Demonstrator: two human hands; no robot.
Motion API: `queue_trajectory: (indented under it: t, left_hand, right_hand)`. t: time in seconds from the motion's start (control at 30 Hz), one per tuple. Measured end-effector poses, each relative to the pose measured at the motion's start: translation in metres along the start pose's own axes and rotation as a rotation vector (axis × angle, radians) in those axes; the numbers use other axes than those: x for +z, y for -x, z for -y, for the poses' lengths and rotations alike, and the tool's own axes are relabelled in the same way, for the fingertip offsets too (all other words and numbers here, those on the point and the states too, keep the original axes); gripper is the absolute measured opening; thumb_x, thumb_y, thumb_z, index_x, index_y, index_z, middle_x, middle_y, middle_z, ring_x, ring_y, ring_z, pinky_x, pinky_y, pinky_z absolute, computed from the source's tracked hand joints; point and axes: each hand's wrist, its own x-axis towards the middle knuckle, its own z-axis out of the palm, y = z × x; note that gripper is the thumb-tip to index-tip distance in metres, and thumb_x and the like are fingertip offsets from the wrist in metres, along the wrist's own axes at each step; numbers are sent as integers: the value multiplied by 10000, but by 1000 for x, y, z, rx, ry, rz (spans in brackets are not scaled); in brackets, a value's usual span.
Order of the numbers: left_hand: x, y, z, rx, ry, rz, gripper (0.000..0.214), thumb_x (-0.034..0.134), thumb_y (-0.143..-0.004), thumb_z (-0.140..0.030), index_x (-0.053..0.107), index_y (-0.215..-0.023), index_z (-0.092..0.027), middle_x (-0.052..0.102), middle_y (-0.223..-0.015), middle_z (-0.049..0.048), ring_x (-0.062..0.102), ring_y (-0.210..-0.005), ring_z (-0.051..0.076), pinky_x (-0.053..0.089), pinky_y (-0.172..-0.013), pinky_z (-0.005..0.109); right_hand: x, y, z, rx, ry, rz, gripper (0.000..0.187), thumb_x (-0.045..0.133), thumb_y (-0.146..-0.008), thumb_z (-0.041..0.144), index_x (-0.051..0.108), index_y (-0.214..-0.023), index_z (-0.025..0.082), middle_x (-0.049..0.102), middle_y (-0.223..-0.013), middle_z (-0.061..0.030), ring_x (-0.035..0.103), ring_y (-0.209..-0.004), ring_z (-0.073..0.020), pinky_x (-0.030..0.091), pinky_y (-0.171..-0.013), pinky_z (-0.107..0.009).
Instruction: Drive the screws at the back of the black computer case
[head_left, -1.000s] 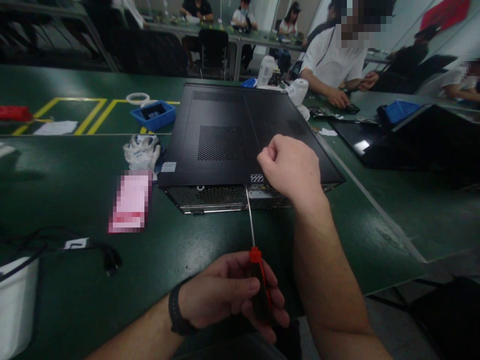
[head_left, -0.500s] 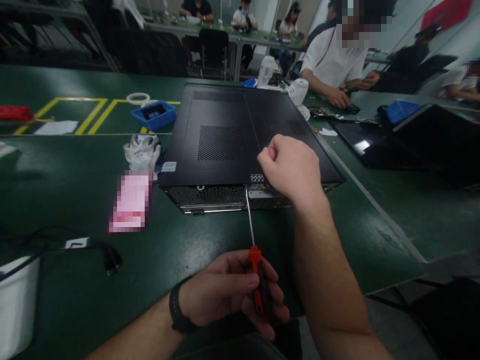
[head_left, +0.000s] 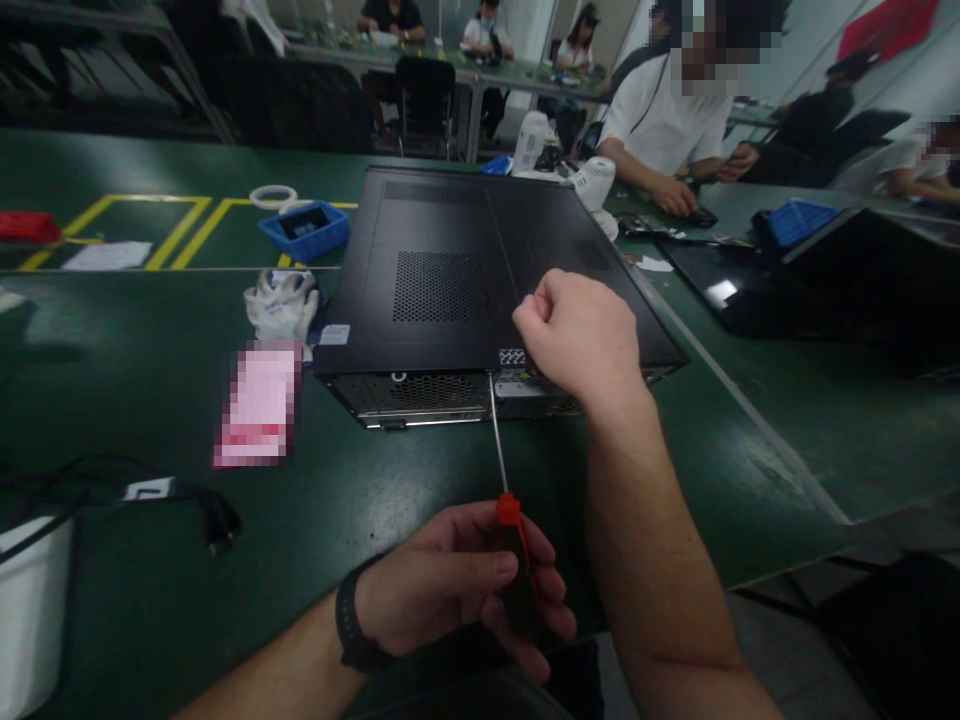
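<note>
On the green worktop [head_left: 420,475], a white container [head_left: 34,620] stood at the near left with a black cable [head_left: 220,515] beside it, and work gloves [head_left: 281,308] lay near the left edge of a black case [head_left: 442,220]; all appeared set aside so that the near side was free to work at. The case lay flat in the middle, perforated panel up and slotted face towards the person, presumably so that this face could be reached straight on. The left hand [head_left: 442,580] was clamped on the handle of a screwdriver [head_left: 508,510], thumb along it and fingers behind; the shaft pointed away, its tip at the near face's upper edge, a hold judged suited to keeping it in line. The right hand [head_left: 589,335], apart from the left, was curled into a fist on the case's top, seemingly to steady it. Not established, left to right: the container was cut off by the picture's edge; a pixelated pink item [head_left: 262,400] could not be read; whether the tip sat in a screw could not be told; the right wrist covered part of the near face; the fist's inside was hidden, so anything within it went unseen; a dark object [head_left: 877,290] at the right was too shadowed to identify.
</note>
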Motion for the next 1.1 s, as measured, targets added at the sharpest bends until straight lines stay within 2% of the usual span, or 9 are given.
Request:
queue_trajectory:
  t: [0.3,0.4,0.5,0.6,0.8,0.9,1.0,1.1]
  left_hand:
    - [-8,-3,9,74,-48,16,174,732,-941,-246,622,-1055,-173,774,-977,58,802,-886,212,674,-678,310]
    - [-6,-2,6,61,-32,35,180,710,-959,-266,648,-1097,-167,778,-980,70,804,-899,219,675,-692,319]
    - [-2,0,2,24,10,22,256,695,-968,-282,676,-1173,-131,778,-1022,108,799,-959,248,682,-762,375]
    - [-1,0,0,13,13,3,241,705,-957,-258,688,-1150,-115,775,-1034,117,794,-993,262,681,-802,394]
    - [-6,-2,5,76,-7,52,129,694,-968,-253,637,-1057,-180,783,-968,58,810,-879,221,676,-646,310]
    - [-5,-2,4,59,23,60,164,665,-990,-287,657,-1094,-161,780,-993,83,807,-927,233,683,-693,332]
    - [-1,-1,1,23,25,40,213,678,-978,-254,681,-1141,-117,768,-1025,107,794,-997,248,687,-771,365]
    - [-1,0,1,24,14,37,192,705,-961,-239,680,-1123,-139,769,-1014,83,799,-970,235,686,-766,358]
  right_hand:
    - [1,0,0,1,1,-8,210,477,-916,312,627,-804,217,686,-837,-79,553,-765,-215,295,-661,-351]
    - [0,0,0,5,8,-3,210,478,-919,310,623,-802,212,686,-837,-78,561,-773,-213,294,-661,-350]
    - [0,0,0,7,13,2,206,483,-919,304,615,-792,212,684,-833,-75,558,-769,-208,303,-670,-346]
    - [1,0,0,3,13,-5,201,483,-915,307,608,-785,218,684,-834,-71,546,-758,-205,299,-670,-344]
    - [2,0,-1,3,3,-13,207,482,-917,312,616,-794,213,683,-839,-70,553,-769,-204,292,-665,-346]
    - [2,0,-1,-3,0,-15,208,484,-914,313,607,-781,211,675,-826,-66,543,-755,-197,266,-650,-349]
    - [2,0,-1,-6,3,-24,204,485,-909,310,597,-769,212,671,-814,-65,525,-738,-192,239,-639,-354]
    - [3,0,-1,-8,6,-28,198,486,-906,306,599,-773,212,671,-813,-65,517,-731,-190,230,-637,-355]
